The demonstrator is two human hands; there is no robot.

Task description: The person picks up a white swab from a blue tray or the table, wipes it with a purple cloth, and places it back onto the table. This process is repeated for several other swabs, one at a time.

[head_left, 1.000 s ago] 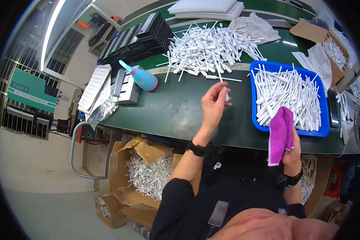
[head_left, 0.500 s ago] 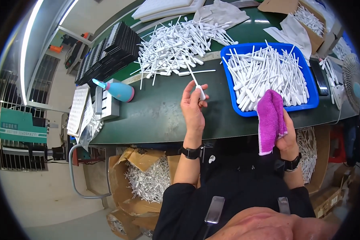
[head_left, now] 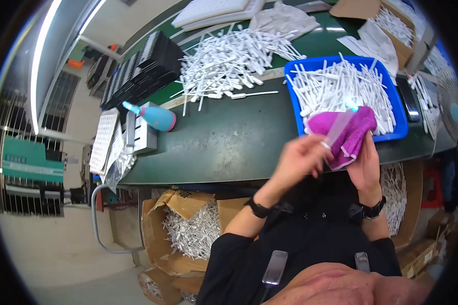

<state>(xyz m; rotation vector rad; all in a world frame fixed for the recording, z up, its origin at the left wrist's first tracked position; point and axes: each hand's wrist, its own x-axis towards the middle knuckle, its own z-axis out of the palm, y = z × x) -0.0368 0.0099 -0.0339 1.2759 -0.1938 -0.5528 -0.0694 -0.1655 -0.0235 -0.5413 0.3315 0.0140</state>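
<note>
My left hand (head_left: 301, 158), smeared by motion, pinches one end of a white plastic stick (head_left: 339, 127). The stick slants up to the right across a purple cloth (head_left: 359, 127), and a bluish-white glow shows at its far tip. Closed around the cloth's lower side is my right hand (head_left: 365, 165), in front of the blue tray (head_left: 403, 119). In that tray lies a heap of white sticks (head_left: 341, 86), each thin with a wider handle. Another loose pile of such sticks (head_left: 229, 61) covers the table further left, with a single stick (head_left: 254, 94) lying at its near edge.
A stack of black trays (head_left: 145, 68) and a blue-pink squeeze bottle (head_left: 155, 117) stand left on the green table (head_left: 213, 142). Below its edge is a cardboard box (head_left: 152, 239) of sticks. A phone (head_left: 408, 104) and a small fan (head_left: 450, 99) are at the right.
My left hand has swung right, bringing the stick from upright over the table to the cloth. A glow now shows at its tip. The cloth has bunched and spread leftward in my right hand.
</note>
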